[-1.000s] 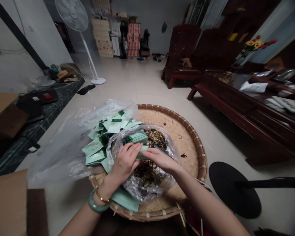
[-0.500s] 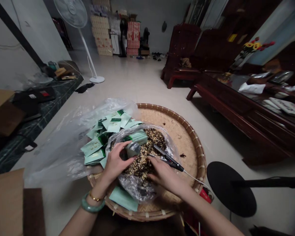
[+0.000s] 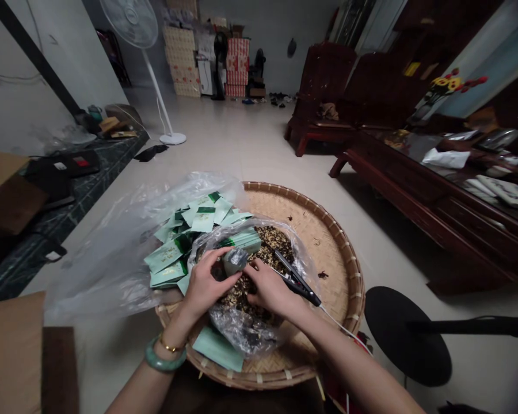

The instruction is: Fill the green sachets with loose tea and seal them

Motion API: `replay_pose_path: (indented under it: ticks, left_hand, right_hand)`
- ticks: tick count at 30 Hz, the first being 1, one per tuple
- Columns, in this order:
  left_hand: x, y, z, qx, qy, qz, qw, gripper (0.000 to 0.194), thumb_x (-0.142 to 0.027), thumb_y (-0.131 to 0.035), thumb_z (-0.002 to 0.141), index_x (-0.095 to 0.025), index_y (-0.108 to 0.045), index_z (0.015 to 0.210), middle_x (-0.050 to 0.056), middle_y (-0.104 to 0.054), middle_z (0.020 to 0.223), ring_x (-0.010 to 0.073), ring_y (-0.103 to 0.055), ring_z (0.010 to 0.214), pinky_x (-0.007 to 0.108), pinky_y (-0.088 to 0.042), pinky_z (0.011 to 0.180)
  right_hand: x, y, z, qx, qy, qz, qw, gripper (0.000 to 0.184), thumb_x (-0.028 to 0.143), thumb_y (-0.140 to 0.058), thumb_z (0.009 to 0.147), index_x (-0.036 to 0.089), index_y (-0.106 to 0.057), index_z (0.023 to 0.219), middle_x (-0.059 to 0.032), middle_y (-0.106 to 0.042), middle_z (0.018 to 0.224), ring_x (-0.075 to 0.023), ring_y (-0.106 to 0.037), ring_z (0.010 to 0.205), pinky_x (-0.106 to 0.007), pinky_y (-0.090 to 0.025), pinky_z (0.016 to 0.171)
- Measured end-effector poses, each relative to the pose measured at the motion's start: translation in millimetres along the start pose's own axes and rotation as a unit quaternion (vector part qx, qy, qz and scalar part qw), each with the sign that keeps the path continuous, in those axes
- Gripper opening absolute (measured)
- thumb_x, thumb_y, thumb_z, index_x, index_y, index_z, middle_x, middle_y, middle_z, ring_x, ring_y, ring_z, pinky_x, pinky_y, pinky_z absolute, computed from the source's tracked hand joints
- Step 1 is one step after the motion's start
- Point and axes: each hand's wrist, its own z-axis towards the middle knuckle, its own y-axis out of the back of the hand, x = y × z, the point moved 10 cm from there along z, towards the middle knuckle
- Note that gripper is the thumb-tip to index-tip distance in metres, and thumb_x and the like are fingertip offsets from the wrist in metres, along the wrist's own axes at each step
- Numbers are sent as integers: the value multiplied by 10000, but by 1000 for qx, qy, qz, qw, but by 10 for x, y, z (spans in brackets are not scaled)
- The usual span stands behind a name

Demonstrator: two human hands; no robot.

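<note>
A round woven bamboo tray [image 3: 328,230] holds a clear plastic bag of dried tea leaves [image 3: 280,238] and a heap of light green packets [image 3: 172,253]. My left hand [image 3: 207,284] holds an opened green packet [image 3: 234,260] over the leaves, fingers curled around it. Beside that packet my right hand [image 3: 270,290] rests in the loose leaves, fingers bent as if pinching some. Just right of it a black corded tool [image 3: 296,279] lies on the bag. Another green packet [image 3: 218,348] sits at the tray's near edge.
A large clear plastic sheet [image 3: 112,259] spreads left of the tray. A black round stand base [image 3: 406,336] sits to the right. A dark wooden table [image 3: 449,195] and chairs line the right side; a standing fan [image 3: 132,23] and stacked boxes stand at the back.
A second ago both hands pressed a flat packet together. Now the left hand holds the packet open and the right hand has moved into the leaves, close to the packet's mouth.
</note>
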Motion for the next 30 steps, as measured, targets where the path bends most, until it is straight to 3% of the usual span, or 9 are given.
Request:
replay_pose_path:
  ticks: [5, 9, 12, 15, 17, 19, 21, 25, 30]
  left_hand:
    - [37, 39, -9, -10, 12, -5, 1000, 422, -293, -711, 740, -198, -598, 1134, 78, -662, 1105, 227, -635, 1003, 352, -509, 869]
    - [78, 85, -12, -21, 22, -4, 1000, 417, -300, -714, 724, -194, -611, 1114, 70, -679, 1083, 227, -647, 984, 354, -514, 875]
    - [114, 115, -8, -37, 37, -9, 999, 426, -316, -721, 707, -183, -620, 1098, 74, -687, 1058, 227, -658, 945, 349, -532, 836]
    - [116, 114, 1, -44, 43, -18, 998, 417, -320, -720, 703, -183, -629, 1087, 75, -692, 1046, 226, -662, 930, 343, -544, 809]
    - [102, 108, 6, -46, 42, -28, 998, 409, -317, -718, 705, -186, -633, 1083, 73, -693, 1045, 225, -664, 934, 335, -551, 797]
    - [93, 106, 7, -48, 43, -35, 997, 402, -314, -717, 704, -189, -637, 1078, 71, -694, 1041, 224, -664, 938, 327, -557, 780]
    - [85, 104, 7, -48, 43, -37, 997, 401, -309, -718, 700, -189, -638, 1074, 70, -695, 1035, 225, -664, 939, 326, -560, 773]
    - [72, 105, 4, -50, 42, -29, 997, 397, -301, -721, 695, -196, -640, 1069, 63, -695, 1024, 227, -662, 942, 343, -556, 793]
    - [20, 72, 3, -42, 21, -25, 999, 377, -264, -709, 713, -212, -635, 1078, 61, -693, 1027, 229, -659, 939, 364, -553, 799]
  right_hand:
    - [-37, 62, 5, -56, 28, 105, 993, 477, 57, -660, 661, 211, -596, 1108, -73, -539, 1139, -231, -555, 1032, -346, -438, 894]
    - [-219, 180, 16, -123, 14, 312, 942, 429, 42, -634, 617, 216, -634, 1009, -28, -627, 1038, -221, -569, 1005, -358, -415, 924]
    - [-382, 76, 3, -105, -45, 532, 839, 440, 105, -674, 614, 238, -630, 1031, 4, -662, 1013, -202, -592, 956, -332, -450, 858]
    - [-351, -182, -36, -16, -111, 721, 684, 388, 205, -693, 666, 244, -605, 1042, 8, -681, 913, -173, -628, 776, -282, -488, 654]
    - [-260, -282, -62, 31, -134, 796, 589, 321, 252, -677, 702, 213, -595, 1009, -12, -690, 848, -179, -644, 722, -290, -501, 616]
    - [-185, -302, -61, 49, -140, 841, 521, 273, 293, -650, 729, 178, -591, 969, -42, -698, 827, -205, -660, 762, -335, -527, 668]
    - [-139, -283, -35, 47, -138, 867, 477, 272, 330, -606, 758, 161, -587, 970, -63, -706, 832, -229, -666, 815, -387, -536, 724]
    - [-157, -196, 30, -5, -131, 888, 440, 272, 371, -551, 790, 169, -590, 969, -56, -713, 828, -232, -668, 849, -425, -530, 783]
    - [-261, -57, 45, -80, -129, 870, 470, 211, 375, -557, 762, 196, -600, 864, -37, -701, 790, -228, -664, 846, -403, -524, 803]
